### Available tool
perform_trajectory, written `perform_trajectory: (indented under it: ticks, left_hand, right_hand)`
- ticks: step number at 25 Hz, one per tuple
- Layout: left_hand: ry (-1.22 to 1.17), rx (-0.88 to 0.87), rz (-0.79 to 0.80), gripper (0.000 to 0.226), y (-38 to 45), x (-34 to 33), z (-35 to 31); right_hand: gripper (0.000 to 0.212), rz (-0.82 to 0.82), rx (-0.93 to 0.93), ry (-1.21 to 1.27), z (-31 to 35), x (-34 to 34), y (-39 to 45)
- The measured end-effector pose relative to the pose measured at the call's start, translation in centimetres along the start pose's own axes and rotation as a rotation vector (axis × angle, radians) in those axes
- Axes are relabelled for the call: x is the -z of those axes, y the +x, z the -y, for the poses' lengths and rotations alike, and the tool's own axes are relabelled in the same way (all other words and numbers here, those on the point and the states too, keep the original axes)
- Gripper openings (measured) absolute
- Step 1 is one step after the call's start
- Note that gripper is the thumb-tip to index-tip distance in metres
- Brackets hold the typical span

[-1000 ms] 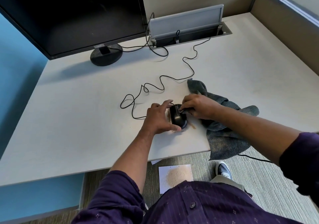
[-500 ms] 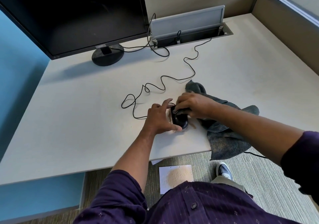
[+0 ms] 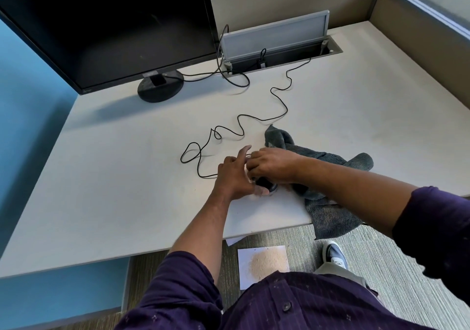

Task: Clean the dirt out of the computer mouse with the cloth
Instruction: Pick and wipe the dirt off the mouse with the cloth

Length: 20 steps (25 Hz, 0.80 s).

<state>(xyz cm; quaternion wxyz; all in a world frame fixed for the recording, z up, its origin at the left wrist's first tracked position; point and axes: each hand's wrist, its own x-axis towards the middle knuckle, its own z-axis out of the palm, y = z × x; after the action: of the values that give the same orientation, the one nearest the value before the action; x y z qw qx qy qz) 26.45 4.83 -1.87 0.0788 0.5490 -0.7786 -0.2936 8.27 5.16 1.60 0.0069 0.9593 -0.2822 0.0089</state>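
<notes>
Pale counter [image 3: 356, 126]: left hand [image 3: 234, 174] lies flat bracing the mouse [image 3: 265, 184], right hand [image 3: 272, 164] curls over it beside the cloth [image 3: 328, 215]; grit remains, cleaning looks midway.

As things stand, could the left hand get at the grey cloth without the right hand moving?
Probably not easily. The left hand rests against the mouse, and the right hand lies over the mouse, between it and the grey cloth. The left hand would have to cross over or under that forearm.
</notes>
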Motion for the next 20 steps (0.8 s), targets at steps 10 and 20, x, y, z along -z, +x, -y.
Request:
perform_trajectory:
  ticks: [10, 20]
  left_hand:
    - [0.009, 0.005, 0.020, 0.142, 0.0, 0.1, 0.0]
    - [-0.019, 0.028, 0.005, 0.141, 0.1, 0.1, -0.1]
  right_hand:
    - [0.041, -0.108, -0.360, 0.103, -2.5, -0.5, -1.4]
    - [0.043, -0.043, -0.255, 0.084, -2.1, 0.0, 0.1]
